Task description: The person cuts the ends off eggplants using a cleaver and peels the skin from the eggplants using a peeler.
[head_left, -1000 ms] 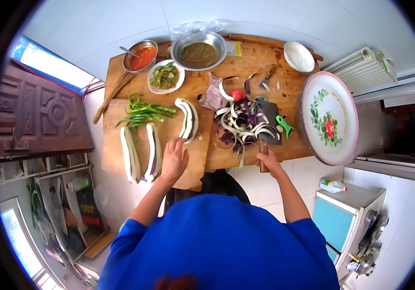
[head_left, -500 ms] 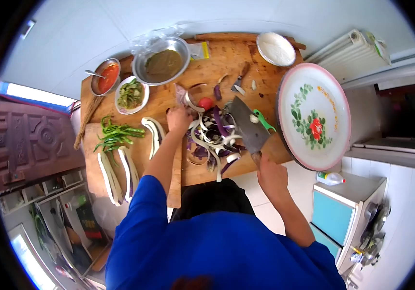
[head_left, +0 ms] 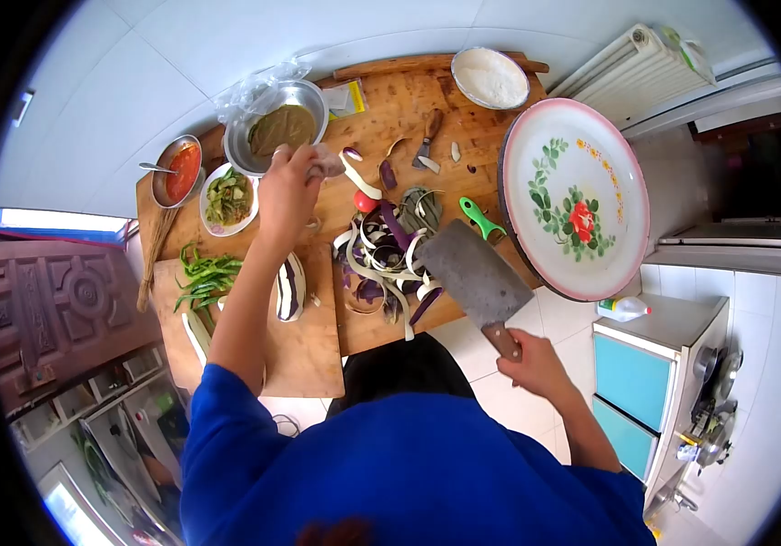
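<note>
My right hand [head_left: 536, 366] grips a cleaver [head_left: 474, 273] by its wooden handle, its broad blade over the table's front edge. My left hand [head_left: 288, 187] is closed on a crumpled pale thing [head_left: 327, 162], perhaps a cloth, near the steel bowl [head_left: 316, 102]. Between the hands lies a heap of eggplant peelings [head_left: 383, 264], with a red tomato [head_left: 366, 201] at its far side. A striped, part-peeled eggplant [head_left: 290, 287] rests on the cutting board [head_left: 304, 359]. Left of it are green peppers [head_left: 204, 278] and another peeled eggplant [head_left: 196, 335], partly hidden by my arm.
A green peeler [head_left: 479, 217] lies beside a large flowered enamel tray [head_left: 536, 136]. Farther back are a scraper-like tool [head_left: 428, 141] and a bowl of white powder [head_left: 490, 80]. A bowl of red sauce [head_left: 183, 173] and a plate of greens [head_left: 229, 200] stand at left.
My left hand has lifted away from the peelings toward the steel bowl, with the crumpled pale thing in it. The cleaver has moved toward me, uncovering the green peeler.
</note>
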The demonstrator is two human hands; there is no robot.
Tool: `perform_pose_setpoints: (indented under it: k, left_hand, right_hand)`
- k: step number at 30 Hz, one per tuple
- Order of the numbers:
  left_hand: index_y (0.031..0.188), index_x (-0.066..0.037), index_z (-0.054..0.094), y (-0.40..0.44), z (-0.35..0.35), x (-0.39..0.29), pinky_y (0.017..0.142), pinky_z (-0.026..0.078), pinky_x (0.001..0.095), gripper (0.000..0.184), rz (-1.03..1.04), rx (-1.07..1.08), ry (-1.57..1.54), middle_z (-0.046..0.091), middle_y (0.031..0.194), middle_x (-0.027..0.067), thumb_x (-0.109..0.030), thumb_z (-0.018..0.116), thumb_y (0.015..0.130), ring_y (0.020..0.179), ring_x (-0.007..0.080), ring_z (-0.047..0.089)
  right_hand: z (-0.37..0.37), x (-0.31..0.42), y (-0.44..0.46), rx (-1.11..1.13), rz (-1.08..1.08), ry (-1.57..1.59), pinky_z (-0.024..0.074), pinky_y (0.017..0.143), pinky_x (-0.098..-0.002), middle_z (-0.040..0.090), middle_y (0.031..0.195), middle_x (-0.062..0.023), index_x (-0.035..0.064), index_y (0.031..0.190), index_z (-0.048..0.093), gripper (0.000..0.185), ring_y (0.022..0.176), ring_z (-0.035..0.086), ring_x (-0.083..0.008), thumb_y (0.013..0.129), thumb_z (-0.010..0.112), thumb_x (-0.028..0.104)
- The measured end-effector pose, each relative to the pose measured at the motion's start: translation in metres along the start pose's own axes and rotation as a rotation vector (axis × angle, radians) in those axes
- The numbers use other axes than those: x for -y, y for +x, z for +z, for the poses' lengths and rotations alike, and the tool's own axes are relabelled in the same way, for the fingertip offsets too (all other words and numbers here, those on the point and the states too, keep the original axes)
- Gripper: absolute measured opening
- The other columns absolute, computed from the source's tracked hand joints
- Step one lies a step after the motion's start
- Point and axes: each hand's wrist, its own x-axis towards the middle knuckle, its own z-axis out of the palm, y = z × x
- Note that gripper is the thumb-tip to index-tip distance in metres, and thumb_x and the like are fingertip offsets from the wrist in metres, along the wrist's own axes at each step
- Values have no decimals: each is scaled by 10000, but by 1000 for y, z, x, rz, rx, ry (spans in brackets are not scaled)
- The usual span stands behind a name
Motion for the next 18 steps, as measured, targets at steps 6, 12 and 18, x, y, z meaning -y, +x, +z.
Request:
perform_pose_setpoints:
  k: [6,12,18]
  left_hand:
    - [976,-85,558,33,49,-6,721,467,439,267,-53,-27,-203,542,937,172,-119,605,715,839,379,561]
    - [1133,-54,498,37,96,3,850,407,433,467,112,176,-5,536,1003,168,-142,647,699,1022,390,483]
    - [1013,-158,579,6,139,21,838,420,460,348,113,793,-32,558,1004,146,-206,667,680,992,315,530]
  right_hand:
    - [29,-9,-19,5,42,227,485,491,-280,604,664,-126,-31,1061,547,402,499,600,-164,719,602,173]
    - [34,-15,-29,19,140,317,483,484,-264,603,679,-113,-28,1057,539,373,516,597,-142,738,612,152]
    - [48,-35,-37,40,209,410,483,476,-243,613,700,-100,-1,1121,539,416,514,594,-132,741,617,148]
